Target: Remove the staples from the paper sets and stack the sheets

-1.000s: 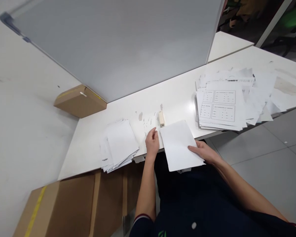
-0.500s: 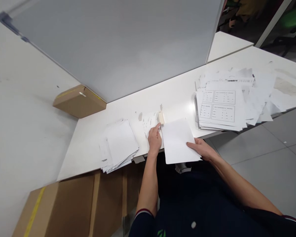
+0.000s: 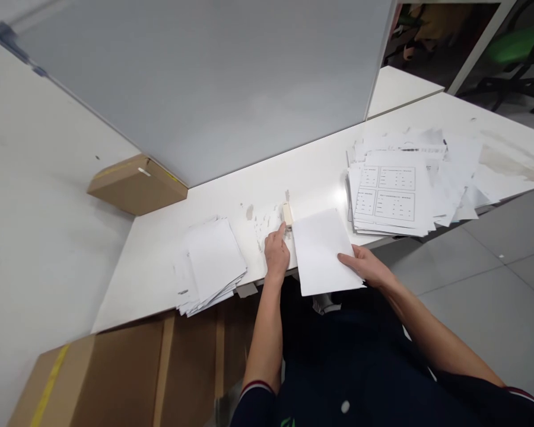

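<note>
My left hand [image 3: 276, 253] rests on the white table [image 3: 320, 172], its fingertips touching the near end of a small cream stapler [image 3: 287, 214]; the fingers are curled around that end. A blank white set of sheets [image 3: 323, 250] lies beside it, hanging over the table's front edge. My right hand [image 3: 365, 265] grips the sheets at their right edge, thumb on top.
A fanned pile of white papers [image 3: 211, 265] lies to the left. A big messy pile of printed forms [image 3: 400, 190] sits to the right. A grey board [image 3: 204, 77] leans over the table. Cardboard boxes [image 3: 136, 184] [image 3: 115, 373] stand at left and below.
My left hand has gone forward from beside the sheets to the stapler. My right hand has slid the sheets further onto the table. The view has shifted a little.
</note>
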Demonstrator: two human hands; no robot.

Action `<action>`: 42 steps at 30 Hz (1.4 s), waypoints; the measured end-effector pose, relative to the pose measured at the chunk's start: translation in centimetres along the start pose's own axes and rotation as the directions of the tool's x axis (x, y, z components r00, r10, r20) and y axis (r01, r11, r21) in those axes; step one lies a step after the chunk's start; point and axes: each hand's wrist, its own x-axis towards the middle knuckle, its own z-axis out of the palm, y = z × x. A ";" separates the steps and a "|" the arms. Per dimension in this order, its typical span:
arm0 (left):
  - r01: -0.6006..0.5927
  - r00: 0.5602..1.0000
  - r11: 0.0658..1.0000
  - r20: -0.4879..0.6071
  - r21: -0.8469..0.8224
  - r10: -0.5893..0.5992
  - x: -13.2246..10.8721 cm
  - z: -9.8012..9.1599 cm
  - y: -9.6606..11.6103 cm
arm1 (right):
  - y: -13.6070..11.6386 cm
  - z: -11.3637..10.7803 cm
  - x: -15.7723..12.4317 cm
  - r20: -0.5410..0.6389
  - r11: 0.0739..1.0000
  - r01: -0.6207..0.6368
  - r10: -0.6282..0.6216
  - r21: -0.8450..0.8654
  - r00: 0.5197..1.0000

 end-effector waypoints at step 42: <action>0.410 0.889 0.912 -0.218 -0.010 -0.402 -6.6 -11.8 -6.9 | 0.2 2.5 1.4 0.149 0.525 0.443 -0.509 -0.727 0.848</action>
